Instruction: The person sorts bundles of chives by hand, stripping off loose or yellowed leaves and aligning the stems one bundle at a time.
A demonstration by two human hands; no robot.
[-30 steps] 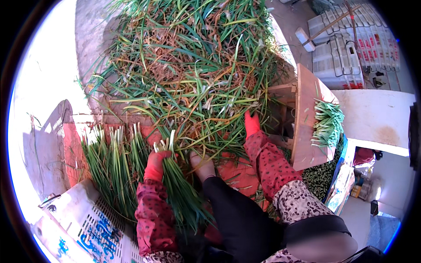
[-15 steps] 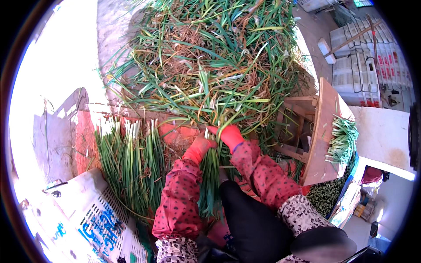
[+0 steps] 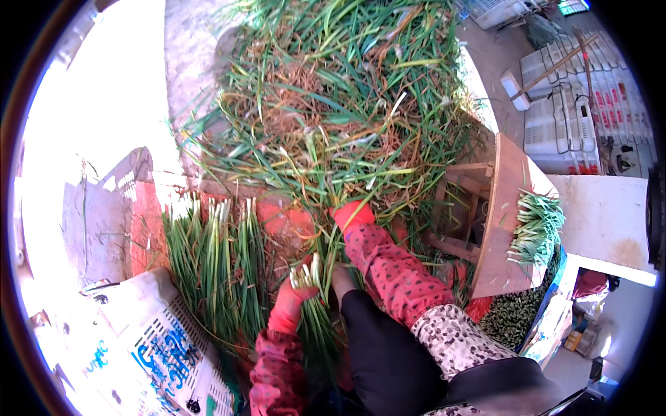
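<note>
Sorting seems midway: neat onion bundles (image 3: 218, 270) lie at left, small heap (image 3: 538, 225) on bench (image 3: 496, 215). Left hand (image 3: 295, 295) clamps onion bunch (image 3: 319, 324) beside leg (image 3: 378, 340), not yet laid down; right hand (image 3: 354, 213) apart, at edge of loose pile (image 3: 333, 104), its grip I cannot tell.

Leaf pile (image 3: 333, 111) cut off at top, white crate (image 3: 125, 315) at bottom.

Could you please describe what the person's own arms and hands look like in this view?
The left hand and right hand wear reddish-orange gloves. Loose red oversleeves with small dark spots follow; above the right one, a pale sleeve with dark blotches shows.
</note>
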